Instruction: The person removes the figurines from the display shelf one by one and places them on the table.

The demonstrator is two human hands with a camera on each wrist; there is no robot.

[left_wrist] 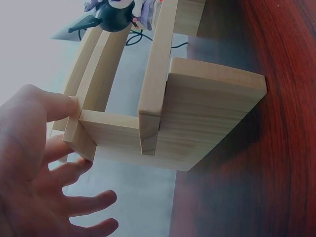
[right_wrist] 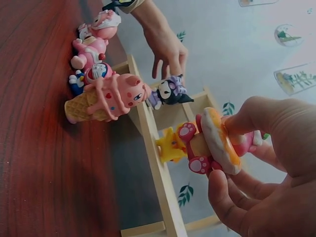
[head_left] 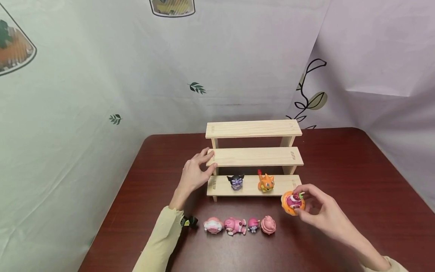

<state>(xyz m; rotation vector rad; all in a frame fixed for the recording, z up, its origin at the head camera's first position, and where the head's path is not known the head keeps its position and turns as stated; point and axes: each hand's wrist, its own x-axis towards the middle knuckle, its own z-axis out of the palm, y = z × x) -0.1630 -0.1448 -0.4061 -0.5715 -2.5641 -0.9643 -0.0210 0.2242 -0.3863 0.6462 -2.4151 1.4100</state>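
A three-step wooden display stand [head_left: 253,156] is on the dark red table. My left hand [head_left: 195,172] pinches the left end of its middle step between thumb and fingers; in the left wrist view, two other fingers of the left hand [left_wrist: 37,163] stick out free. My right hand [head_left: 323,209] holds a pink figurine in an orange doughnut ring [head_left: 293,203], just in front of the stand's lower right corner. In the right wrist view its pink paw feet show below the doughnut figurine [right_wrist: 217,143]. On the bottom step are a black-and-purple figurine [head_left: 236,182] and an orange dragon-like figurine [head_left: 266,183].
A row of pink figurines lies before the stand: a pink-and-white one [head_left: 213,225], a pink bear-like one [head_left: 235,226], a small magenta-hooded one [head_left: 253,224] and an ice-cream-cone one [head_left: 268,225]. A black object [head_left: 189,221] is by the left sleeve. White patterned cloth [head_left: 238,68] hangs behind.
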